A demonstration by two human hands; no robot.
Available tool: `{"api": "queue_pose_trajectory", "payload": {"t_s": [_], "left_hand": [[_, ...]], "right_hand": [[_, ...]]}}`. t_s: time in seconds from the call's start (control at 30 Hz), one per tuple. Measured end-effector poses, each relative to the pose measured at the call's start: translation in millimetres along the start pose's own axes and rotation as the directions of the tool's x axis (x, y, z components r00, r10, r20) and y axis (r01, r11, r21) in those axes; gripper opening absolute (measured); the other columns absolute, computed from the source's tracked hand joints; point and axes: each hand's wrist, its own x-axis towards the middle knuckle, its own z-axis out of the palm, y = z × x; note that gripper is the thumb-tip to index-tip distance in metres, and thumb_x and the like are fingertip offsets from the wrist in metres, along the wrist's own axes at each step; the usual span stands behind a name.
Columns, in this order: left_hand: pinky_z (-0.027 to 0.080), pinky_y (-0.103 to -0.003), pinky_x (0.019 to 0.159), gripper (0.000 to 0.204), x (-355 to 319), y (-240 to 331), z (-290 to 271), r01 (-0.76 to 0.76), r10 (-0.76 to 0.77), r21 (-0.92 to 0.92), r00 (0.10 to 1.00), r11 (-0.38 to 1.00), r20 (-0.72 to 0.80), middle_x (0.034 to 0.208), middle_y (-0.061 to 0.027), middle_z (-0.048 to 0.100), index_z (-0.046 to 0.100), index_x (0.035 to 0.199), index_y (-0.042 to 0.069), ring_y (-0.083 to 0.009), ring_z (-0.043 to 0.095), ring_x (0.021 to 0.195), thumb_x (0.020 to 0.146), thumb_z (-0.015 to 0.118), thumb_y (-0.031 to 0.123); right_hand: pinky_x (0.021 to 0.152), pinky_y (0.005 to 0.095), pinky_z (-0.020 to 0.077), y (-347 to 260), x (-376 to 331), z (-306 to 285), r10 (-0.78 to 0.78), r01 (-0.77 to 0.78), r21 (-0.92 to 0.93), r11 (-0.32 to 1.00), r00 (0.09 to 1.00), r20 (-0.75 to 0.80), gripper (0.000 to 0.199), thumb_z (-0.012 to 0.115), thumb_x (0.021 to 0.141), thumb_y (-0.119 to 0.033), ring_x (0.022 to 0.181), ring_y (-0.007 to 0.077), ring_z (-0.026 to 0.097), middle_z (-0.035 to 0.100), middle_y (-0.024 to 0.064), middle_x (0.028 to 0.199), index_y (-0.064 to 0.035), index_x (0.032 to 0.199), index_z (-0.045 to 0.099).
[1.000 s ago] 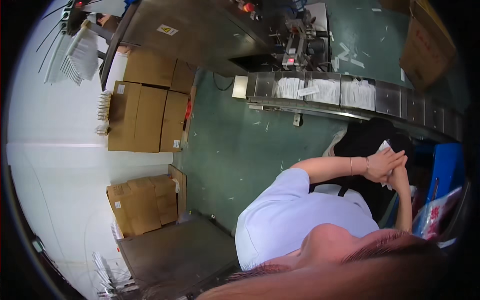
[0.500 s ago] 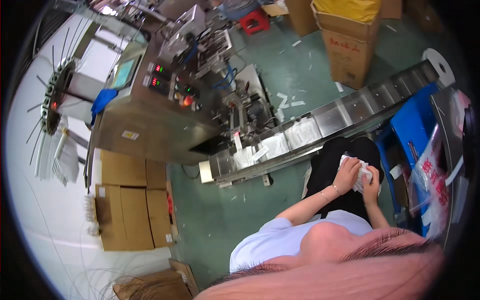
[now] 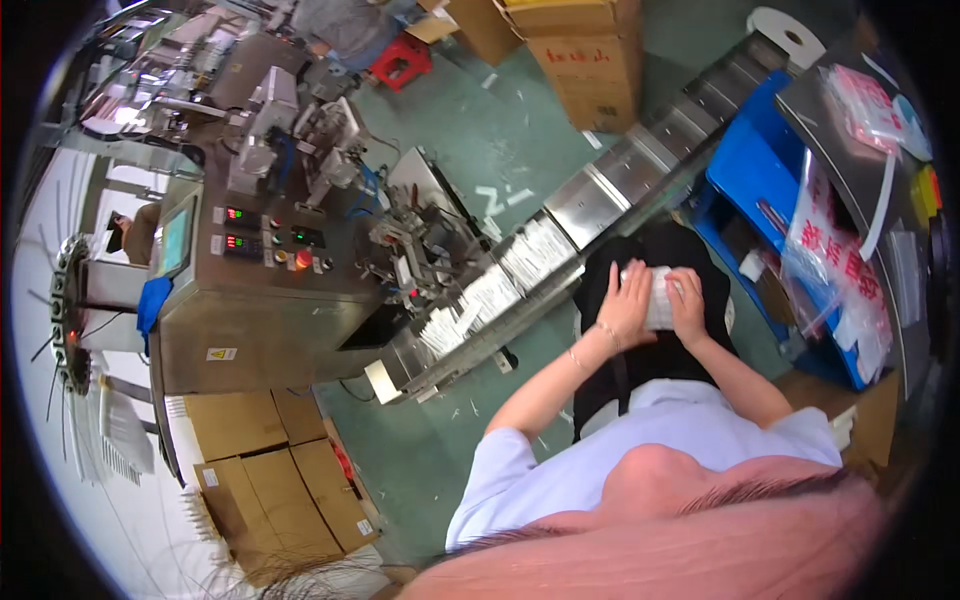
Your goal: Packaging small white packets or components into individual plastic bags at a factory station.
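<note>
A white bundle sits between the two hands, over the person's black lap. The left hand is on its left side, with its fingers nearly straight and a little apart, pressing on it. The right hand is on its right side, with its fingers bent over the edge. Together they hold it. More white packets lie in the metal track ahead.

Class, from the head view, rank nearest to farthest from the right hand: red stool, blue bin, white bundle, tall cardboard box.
1. White bundle: against right hand
2. Blue bin: right side
3. Tall cardboard box: beyond conveyor
4. Red stool: farther, upper left
</note>
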Motion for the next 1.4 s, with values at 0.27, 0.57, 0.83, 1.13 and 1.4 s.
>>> {"api": "queue_pose_trajectory", "payload": {"t_s": [0.27, 0.57, 0.83, 1.13, 1.4], "left_hand": [[0.039, -0.040, 0.085, 0.061, 28.8, 35.8, 28.7, -0.017, 0.002, -0.524, 1.000, 0.852, -0.028, 0.105, -0.0184, 0.052, 0.046, 0.106, -0.002, -0.0342, 0.049, 0.100, 0.060, 0.071, 0.028], [0.041, -0.039, 0.086, 0.058, 1.9, 36.7, 38.9, 0.011, -0.231, -0.603, 0.929, 0.798, -0.289, 0.106, -0.0172, 0.051, 0.044, 0.111, 0.002, -0.0348, 0.050, 0.099, 0.062, 0.072, 0.017], [0.038, -0.042, 0.090, 0.081, -10.9, 28.1, 54.1, -0.123, -0.092, -0.488, 0.915, 0.864, -0.393, 0.116, -0.0180, 0.045, 0.034, 0.123, 0.003, -0.0365, 0.047, 0.105, 0.056, 0.079, 0.010], [0.036, -0.041, 0.094, 0.082, -32.4, 40.8, 39.8, 0.015, -0.342, -0.782, 0.904, 0.623, -0.255, 0.122, -0.0170, 0.041, 0.025, 0.129, 0.002, -0.0330, 0.044, 0.110, 0.065, 0.074, 0.012], [0.037, -0.037, 0.093, 0.071, -21.3, 61.1, 13.1, 0.323, -0.668, -0.927, 0.734, 0.191, 0.119, 0.117, -0.0148, 0.045, 0.037, 0.122, 0.000, -0.0310, 0.046, 0.107, 0.064, 0.077, 0.013]], "right_hand": [[0.083, 0.0368, 0.0374, -47.5, -3.6, -20.1, 0.158, -0.148, 0.127, 0.981, 0.985, -0.071, 0.028, 0.048, 0.089, -0.024, 0.092, 0.0309, 0.048, 0.049, 0.0165, 0.098, 0.0012, 0.099, 0.047], [0.101, 0.0398, 0.0257, -51.1, -2.7, -77.3, -0.141, 0.143, -0.413, 0.899, 0.989, 0.035, 0.051, 0.045, 0.090, -0.034, 0.121, 0.0347, 0.035, 0.038, 0.0228, 0.127, 0.0046, 0.123, 0.036], [0.104, 0.0412, 0.0223, -42.6, -21.4, -38.7, 0.029, 0.115, -0.283, 0.952, 0.889, 0.457, 0.060, 0.045, 0.091, -0.030, 0.128, 0.0304, 0.029, 0.025, 0.0220, 0.139, 0.0022, 0.136, 0.022], [0.065, 0.0217, 0.0462, -19.8, -14.2, -48.7, 0.611, -0.709, 0.244, 0.662, 0.699, 0.373, 0.022, 0.056, 0.086, -0.011, 0.079, 0.0120, 0.058, 0.062, 0.0086, 0.094, 0.0014, 0.105, 0.057], [0.047, 0.0190, 0.0389, -54.6, -4.2, -48.2, 0.646, -0.734, 0.576, 0.360, 0.641, 0.415, 0.011, 0.060, 0.083, -0.008, 0.051, 0.0043, 0.049, 0.057, 0.0016, 0.061, -0.0007, 0.075, 0.060]]}}
